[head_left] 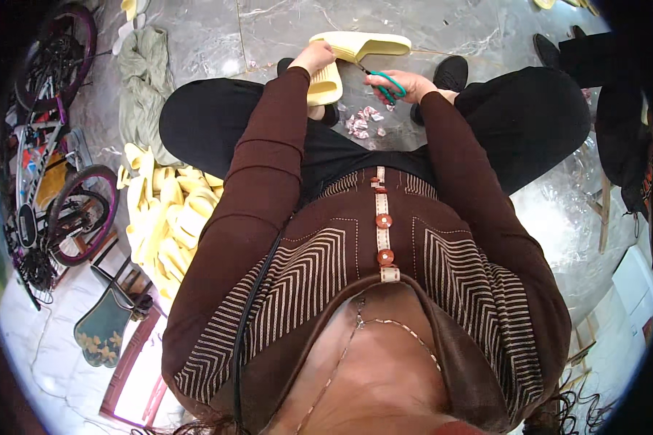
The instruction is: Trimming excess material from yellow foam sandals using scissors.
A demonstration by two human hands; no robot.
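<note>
My left hand (315,56) is closed on a pale yellow slipper (384,43), which lies crosswise over my feet's side of the floor. A second yellow slipper (326,87) hangs below it, its ridged sole angled toward me. Scissors (386,88) with green handles are in my right hand (412,85), fingers wrapped round the loops. Their dark blades reach up to the edge of the upper slipper, and the tips are hard to make out. Beneath, small crumpled pink-and-white scraps (361,123) are scattered on the floor between my legs.
To my left lies a heap of yellow slippers (170,217), with a grey-green cloth (141,80) beyond it. A bicycle (58,145) stands at the far left. Another person's dark-clothed leg (588,54) and shoe are at the far right. Grey marbled tiles (283,22) form the floor.
</note>
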